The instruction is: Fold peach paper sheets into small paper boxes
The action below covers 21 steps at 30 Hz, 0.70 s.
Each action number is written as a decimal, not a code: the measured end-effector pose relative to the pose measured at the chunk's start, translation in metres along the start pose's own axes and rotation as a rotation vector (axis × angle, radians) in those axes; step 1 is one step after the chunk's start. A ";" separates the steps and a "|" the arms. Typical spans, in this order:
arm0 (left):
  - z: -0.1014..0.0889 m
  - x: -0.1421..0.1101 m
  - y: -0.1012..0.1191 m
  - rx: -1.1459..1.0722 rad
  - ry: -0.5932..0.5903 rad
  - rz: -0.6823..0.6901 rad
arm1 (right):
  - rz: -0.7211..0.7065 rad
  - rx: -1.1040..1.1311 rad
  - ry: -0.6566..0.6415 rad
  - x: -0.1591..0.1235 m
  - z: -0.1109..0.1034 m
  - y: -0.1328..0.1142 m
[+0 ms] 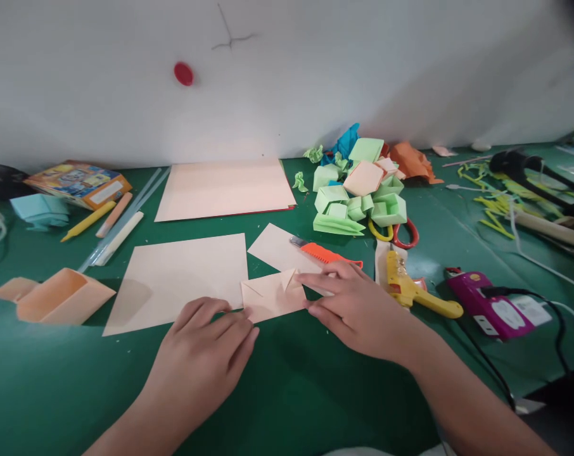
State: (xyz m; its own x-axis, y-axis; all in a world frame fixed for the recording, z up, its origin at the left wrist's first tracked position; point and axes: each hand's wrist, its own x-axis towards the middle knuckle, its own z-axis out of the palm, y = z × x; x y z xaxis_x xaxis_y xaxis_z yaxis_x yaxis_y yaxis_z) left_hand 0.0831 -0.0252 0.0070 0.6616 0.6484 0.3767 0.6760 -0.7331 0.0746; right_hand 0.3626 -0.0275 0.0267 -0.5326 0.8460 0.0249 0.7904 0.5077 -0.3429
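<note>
A small folded piece of pale peach paper (271, 303) lies on the green table between my hands, with creased flaps along its upper edge. My left hand (211, 345) has its fingers curled and its fingertips on the paper's lower left corner. At the right end, my right hand (356, 304) grips the paper, its index finger on the upper right corner and its thumb at the side edge. Behind the right fingers lie a loose piece of paper (270, 244) and an orange utility knife (327, 254). A larger peach sheet (187, 272) lies beyond my left hand.
A stack of peach sheets (225, 190) lies by the wall. Green folded paper boxes (346, 196) are piled near scissors (405, 234). A yellow glue gun (417, 292) and a purple power adapter (493, 304) sit right; an open peach paper box (66, 296) stands left.
</note>
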 end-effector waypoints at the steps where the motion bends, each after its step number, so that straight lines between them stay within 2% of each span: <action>1: 0.003 0.003 -0.001 0.007 0.010 0.009 | -0.017 0.009 -0.001 0.001 0.000 -0.002; 5: 0.014 0.019 -0.010 0.059 -0.015 0.041 | -0.005 0.026 -0.002 0.004 0.002 -0.006; 10: 0.019 0.041 -0.021 0.109 -0.218 -0.107 | 0.025 0.053 0.072 0.007 0.012 -0.003; 14: 0.016 0.051 -0.024 -0.021 -0.319 -0.161 | 0.011 0.059 0.135 0.016 0.026 -0.002; 21: 0.018 0.051 -0.018 -0.309 -0.317 -0.276 | -0.010 0.007 0.233 0.023 0.035 -0.004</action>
State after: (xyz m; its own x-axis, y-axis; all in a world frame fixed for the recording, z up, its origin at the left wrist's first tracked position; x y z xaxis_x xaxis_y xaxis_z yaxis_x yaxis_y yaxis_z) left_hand 0.1102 0.0249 0.0082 0.5707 0.8211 0.0099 0.7433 -0.5216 0.4189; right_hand 0.3365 -0.0157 -0.0041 -0.4559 0.8560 0.2438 0.7829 0.5160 -0.3476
